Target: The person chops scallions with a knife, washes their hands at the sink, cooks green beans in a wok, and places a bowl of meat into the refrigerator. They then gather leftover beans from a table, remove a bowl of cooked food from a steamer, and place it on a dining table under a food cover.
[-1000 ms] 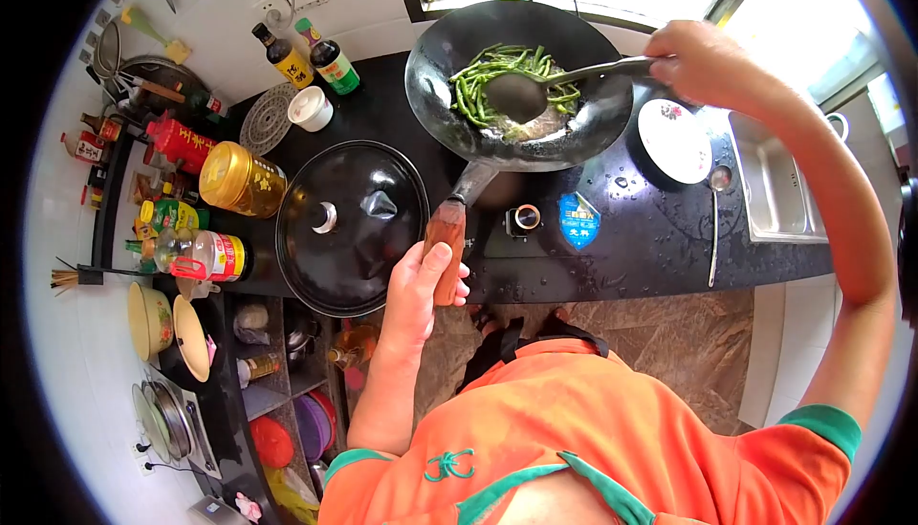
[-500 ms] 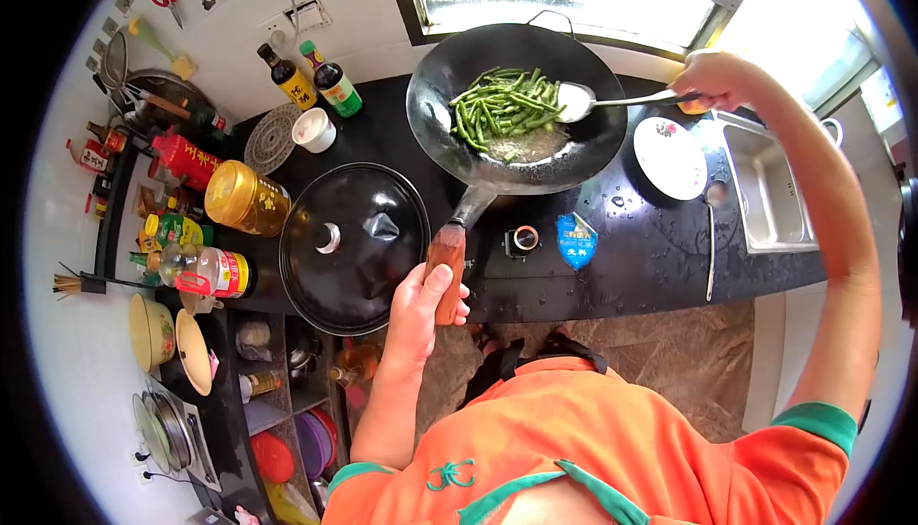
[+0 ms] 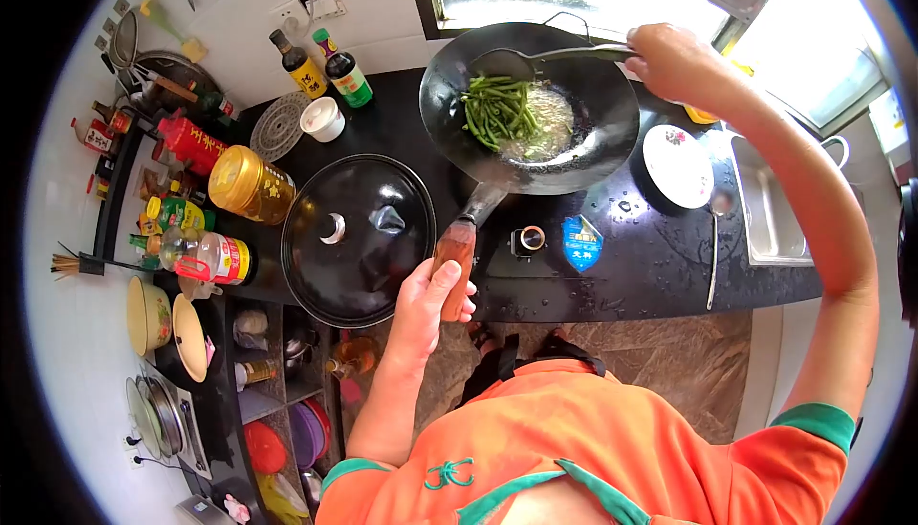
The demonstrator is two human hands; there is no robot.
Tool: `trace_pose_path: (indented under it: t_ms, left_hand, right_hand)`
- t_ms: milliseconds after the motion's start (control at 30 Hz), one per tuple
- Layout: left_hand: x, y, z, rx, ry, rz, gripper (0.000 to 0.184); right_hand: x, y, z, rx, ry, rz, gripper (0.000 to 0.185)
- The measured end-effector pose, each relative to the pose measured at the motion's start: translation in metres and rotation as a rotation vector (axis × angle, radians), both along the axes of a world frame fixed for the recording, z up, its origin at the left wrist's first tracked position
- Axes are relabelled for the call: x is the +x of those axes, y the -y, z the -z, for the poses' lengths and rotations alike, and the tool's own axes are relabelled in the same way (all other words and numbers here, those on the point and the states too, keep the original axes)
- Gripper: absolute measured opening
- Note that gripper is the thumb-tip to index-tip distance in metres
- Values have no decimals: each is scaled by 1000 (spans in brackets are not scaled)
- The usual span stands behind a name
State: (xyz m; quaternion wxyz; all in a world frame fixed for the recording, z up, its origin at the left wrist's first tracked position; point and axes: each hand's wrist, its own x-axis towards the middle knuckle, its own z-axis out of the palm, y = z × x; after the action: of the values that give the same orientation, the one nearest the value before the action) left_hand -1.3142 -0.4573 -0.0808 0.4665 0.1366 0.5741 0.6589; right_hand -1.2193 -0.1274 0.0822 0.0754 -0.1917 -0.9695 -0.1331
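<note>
My left hand [image 3: 427, 303] is wrapped round the wooden handle [image 3: 457, 262] of a large black wok [image 3: 612, 133]. Green beans [image 3: 497, 114] lie heaped on the left side of the wok, with bubbling liquid [image 3: 550, 128] to their right. My right hand [image 3: 674, 61] grips the end of a long-handled spatula [image 3: 574, 52] from the upper right. Its blade is at the far left of the wok, touching or just behind the beans' upper edge; its underside is hidden.
Left of the wok lies a big black lid [image 3: 359, 248], with a white tub [image 3: 322, 120] and two sauce bottles [image 3: 346, 76] behind. To the right are a white plate [image 3: 677, 166], a spoon [image 3: 715, 248] and a sink [image 3: 775, 200]. A stove knob [image 3: 527, 240] sits in front.
The spatula has swept left across the wok, from the beans' right side to their upper left. The beans are bunched further left, baring bubbling liquid. My left hand keeps its hold on the handle.
</note>
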Motion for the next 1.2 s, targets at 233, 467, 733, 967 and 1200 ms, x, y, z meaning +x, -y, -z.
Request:
trace_pose_path:
  t_ms: [233,467,733,967,1200]
  left_hand:
    - [2,-2,-2,-10,-5,-11,42]
    - [1,-1,-1,-10,-7,-5,42]
    - [1,-2,0,-11,7,-8,40]
    - [3,-1,1,-8,-1,-23,37]
    - [5,-1,-1,-2,5,-29,35]
  right_hand:
    - [-18,14,43,528,73,-236,44]
    - [30,11,30,480,276,-167,50]
    - [76,-23,6,-59,1,320,22]
    - [91,-52,25,-600,-214,573,29]
    - [54,-42,48,-947,-268,546,25]
